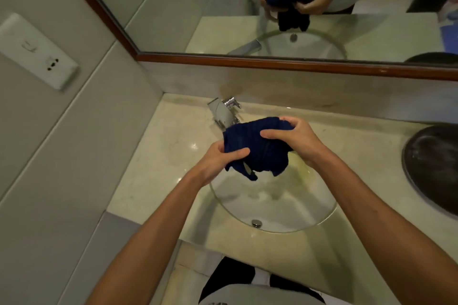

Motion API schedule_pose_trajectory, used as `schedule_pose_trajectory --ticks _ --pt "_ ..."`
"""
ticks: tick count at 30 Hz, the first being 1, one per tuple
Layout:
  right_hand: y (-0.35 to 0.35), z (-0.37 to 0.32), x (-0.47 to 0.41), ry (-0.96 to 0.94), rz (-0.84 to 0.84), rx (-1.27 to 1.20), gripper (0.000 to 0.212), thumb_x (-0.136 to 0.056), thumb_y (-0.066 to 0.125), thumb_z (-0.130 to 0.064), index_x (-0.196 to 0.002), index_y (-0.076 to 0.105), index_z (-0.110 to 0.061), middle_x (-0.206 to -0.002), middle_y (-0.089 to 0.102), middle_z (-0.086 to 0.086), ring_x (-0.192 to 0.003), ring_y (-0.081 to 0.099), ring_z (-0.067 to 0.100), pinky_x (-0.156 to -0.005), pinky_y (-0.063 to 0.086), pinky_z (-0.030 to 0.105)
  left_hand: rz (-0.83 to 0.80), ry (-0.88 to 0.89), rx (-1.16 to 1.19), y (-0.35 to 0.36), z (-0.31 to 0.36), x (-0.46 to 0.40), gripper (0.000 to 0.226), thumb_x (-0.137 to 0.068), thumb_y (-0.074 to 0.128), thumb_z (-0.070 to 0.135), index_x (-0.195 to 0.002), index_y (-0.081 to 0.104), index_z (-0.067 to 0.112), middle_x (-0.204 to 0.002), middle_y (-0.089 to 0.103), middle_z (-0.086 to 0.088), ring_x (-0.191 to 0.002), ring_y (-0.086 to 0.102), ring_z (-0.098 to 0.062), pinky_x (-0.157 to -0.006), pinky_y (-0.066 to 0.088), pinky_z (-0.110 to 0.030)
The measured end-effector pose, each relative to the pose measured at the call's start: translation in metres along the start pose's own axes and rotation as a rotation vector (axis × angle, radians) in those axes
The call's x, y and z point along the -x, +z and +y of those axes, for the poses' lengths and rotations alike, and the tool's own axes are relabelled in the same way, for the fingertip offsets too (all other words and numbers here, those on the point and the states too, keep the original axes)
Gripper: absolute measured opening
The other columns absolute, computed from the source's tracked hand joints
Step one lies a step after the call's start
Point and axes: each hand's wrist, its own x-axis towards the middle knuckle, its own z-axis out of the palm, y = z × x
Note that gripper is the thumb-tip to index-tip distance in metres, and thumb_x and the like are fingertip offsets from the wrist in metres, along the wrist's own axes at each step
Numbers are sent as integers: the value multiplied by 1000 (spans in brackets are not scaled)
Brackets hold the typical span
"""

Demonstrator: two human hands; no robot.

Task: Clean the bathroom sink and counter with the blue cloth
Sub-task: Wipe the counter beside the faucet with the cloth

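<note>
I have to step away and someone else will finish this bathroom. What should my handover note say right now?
Left hand and right hand: both grip the blue cloth, bunched up and held above the sink, in front of the faucet.
Done: cloth is in hand; no wiping can be confirmed.
Left: wipe the sink bowl, then the counter around it. The cloth touches neither surface yet.

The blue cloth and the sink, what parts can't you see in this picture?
Head view, the only one:
- Blue cloth: bunched between the left hand and right hand; their fingers cover parts of it.
- Faucet: its spout end is hidden behind the cloth.
- Sink: the far rim is covered by cloth and hands.
- Dark round object: cut off by the right edge.
</note>
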Motion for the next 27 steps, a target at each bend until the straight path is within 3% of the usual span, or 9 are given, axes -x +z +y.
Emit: schedule_pose_trajectory --ticks 3,5,7,11,14,21,24,27 --pt "12 12 1 68 -66 27 41 -77 89 -20 -114 72 -16 -105 79 3 -98 75 24 -77 61 36 89 52 89 -13 -13 2 29 -93 74 20 -119 67 10 -101 78 -1 -85 73 -10 -66 52 -20" --pt "25 26 -3 56 -22 158 40 -75 91 -19 -110 71 -19 -101 78 1 -93 76 22 -82 63 45 82 41 121 -28 -26 3 34 -94 73 21 -125 65 11 -114 76 -5 -105 73 -19 -86 59 -30" --pt "42 41 -12 42 36 295 34 -75 90 -18 -102 70 -22 -95 77 -1 -88 75 20 -82 62 51 37 9 80 -48 -44 4 33 -96 71 22 -127 64 14 -118 76 -4 -111 71 -21 -93 57 -33" --pt "93 57 -29 103 95 360 26 -79 85 -16 -97 70 -28 -93 75 -6 -89 73 18 -83 60 47 -4 24 -61 -105 -80 -1 31 -101 65 20 -132 61 18 -121 74 1 -112 70 -13 -94 55 -26" --pt "143 67 -42 213 131 308 22 -81 80 -10 -96 70 -22 -95 75 -1 -93 72 22 -84 60 45 13 17 -132 -154 -102 -7 29 -100 65 20 -129 64 17 -118 75 1 -109 70 -14 -95 56 -30" --pt "238 56 -81 329 182 223 21 -81 78 -7 -99 72 -15 -96 76 3 -93 72 24 -83 60 44 69 -75 -37 -256 -109 -14 25 -97 69 17 -122 69 13 -109 77 -3 -99 74 -18 -81 58 -26" --pt "263 23 -130 285 140 186 32 -81 81 -7 -111 71 -8 -105 76 7 -100 72 27 -82 59 38 151 -66 11 -298 -79 -46 25 -93 74 20 -117 69 15 -100 77 -1 -84 74 -11 -72 56 -27" --pt "265 -22 -196 228 166 302 80 -75 90 -30 -142 50 -14 -128 63 8 -117 63 27 -91 56 39 314 -123 -56 -339 -40 -92 58 -84 82 38 -133 56 21 -110 72 0 -93 70 -13 -80 55 -32"
